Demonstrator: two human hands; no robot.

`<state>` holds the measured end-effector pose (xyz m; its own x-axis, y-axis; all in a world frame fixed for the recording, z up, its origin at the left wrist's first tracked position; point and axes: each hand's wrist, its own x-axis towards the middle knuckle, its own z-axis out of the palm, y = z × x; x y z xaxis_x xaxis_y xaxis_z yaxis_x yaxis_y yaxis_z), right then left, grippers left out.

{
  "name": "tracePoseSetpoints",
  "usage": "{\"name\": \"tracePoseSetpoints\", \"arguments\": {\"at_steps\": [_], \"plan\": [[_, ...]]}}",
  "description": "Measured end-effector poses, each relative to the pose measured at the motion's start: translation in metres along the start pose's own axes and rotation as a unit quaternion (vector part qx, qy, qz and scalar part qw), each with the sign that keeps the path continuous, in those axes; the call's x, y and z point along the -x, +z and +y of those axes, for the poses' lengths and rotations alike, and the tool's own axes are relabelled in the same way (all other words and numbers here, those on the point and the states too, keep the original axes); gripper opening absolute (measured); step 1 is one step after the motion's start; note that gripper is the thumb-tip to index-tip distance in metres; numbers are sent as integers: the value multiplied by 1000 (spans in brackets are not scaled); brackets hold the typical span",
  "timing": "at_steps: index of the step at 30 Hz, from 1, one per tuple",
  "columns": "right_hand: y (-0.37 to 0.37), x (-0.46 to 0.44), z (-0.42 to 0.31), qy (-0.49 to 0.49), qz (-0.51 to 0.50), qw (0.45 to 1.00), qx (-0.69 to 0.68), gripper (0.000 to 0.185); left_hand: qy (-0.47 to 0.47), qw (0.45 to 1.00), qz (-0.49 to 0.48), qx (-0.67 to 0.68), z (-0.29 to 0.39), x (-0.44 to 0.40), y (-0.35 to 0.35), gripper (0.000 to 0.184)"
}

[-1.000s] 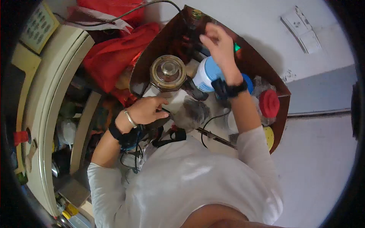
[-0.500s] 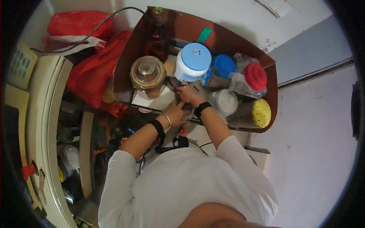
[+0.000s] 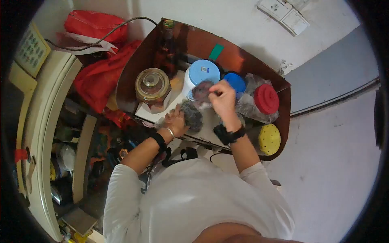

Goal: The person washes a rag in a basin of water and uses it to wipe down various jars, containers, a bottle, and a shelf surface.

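Note:
My left hand (image 3: 175, 121) presses its fingers against the near-left side of a see-through plastic bag or jar with dark contents (image 3: 191, 116); I cannot tell which it is. My right hand (image 3: 225, 100) is closed, held up to the right of it. At its fingertips is a round, see-through purplish piece (image 3: 202, 91), blurred, in front of a white tub (image 3: 189, 84) with a light blue lid (image 3: 205, 71). Left of these stands a glass jar (image 3: 152, 86) with a knobbed lid, on a white surface (image 3: 146, 112).
A brown raised edge (image 3: 190, 34) surrounds the jars. Inside are a dark bottle (image 3: 165, 52), a blue lid (image 3: 235, 82), a red-lidded container (image 3: 266, 99) in clear plastic and a yellow lid (image 3: 269, 139). Red bags (image 3: 97, 30) and cluttered shelves (image 3: 83, 162) are at left.
My right hand has lifted and moved right, away from my left hand, with the round see-through piece at its fingers. My left hand has shifted left. The view has tilted slightly.

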<state>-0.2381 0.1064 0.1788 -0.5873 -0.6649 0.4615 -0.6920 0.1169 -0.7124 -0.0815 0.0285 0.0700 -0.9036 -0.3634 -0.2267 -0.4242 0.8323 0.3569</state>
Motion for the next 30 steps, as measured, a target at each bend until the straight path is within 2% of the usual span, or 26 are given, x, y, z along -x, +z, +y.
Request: {"name": "tracePoseSetpoints", "arguments": {"at_steps": [2,3,4,5,6,7,8,11,13,15,16,19,20,21,23,25,27,28,30], "plan": [[-15,-29,-8,-25,44,998,33,17,-37,991,83,101,22,-5,-36,78],[-18,-43,-5,-32,63,996,50,21,-38,991,86,100,28,-15,-42,78],[-16,-55,4,-35,56,996,64,28,23,964,215,154,32,-27,-48,84],[-4,-62,26,-38,56,996,62,28,84,914,339,205,36,-40,-53,91],[12,-65,55,-28,-6,991,133,31,82,914,342,203,42,-55,-59,91],[22,-66,69,-19,-68,976,204,34,39,896,378,228,48,-72,-64,97],[29,-62,57,-17,-55,958,282,35,-4,874,414,253,49,-86,-65,103],[43,-64,41,-18,-55,950,308,31,-13,853,431,293,41,-109,-64,105],[45,-65,37,-21,-60,960,271,26,-14,854,419,308,36,-109,-57,103],[38,-61,27,-92,-130,956,247,22,-30,849,407,336,32,-110,-54,99],[37,-55,29,-124,-129,953,245,20,-2,842,439,313,30,-111,-53,95],[24,-43,33,-111,-165,955,220,22,5,846,458,273,29,-114,-49,96],[15,-40,29,-95,-172,952,235,14,9,847,460,267,29,-113,-50,100],[12,-41,30,-93,-173,952,233,14,7,848,458,267,29,-112,-50,100],[9,-51,29,21,-128,942,308,12,22,852,464,243,30,-108,-57,105],[15,-67,27,38,-131,929,345,13,12,844,471,257,35,-107,-60,108],[30,-83,30,95,-89,923,362,22,-14,860,438,261,34,-106,-61,109],[37,-89,31,83,-96,927,353,29,-1,855,446,267,32,-106,-59,109],[46,-95,33,50,-117,926,355,32,-15,854,448,262,29,-110,-57,110]]}}
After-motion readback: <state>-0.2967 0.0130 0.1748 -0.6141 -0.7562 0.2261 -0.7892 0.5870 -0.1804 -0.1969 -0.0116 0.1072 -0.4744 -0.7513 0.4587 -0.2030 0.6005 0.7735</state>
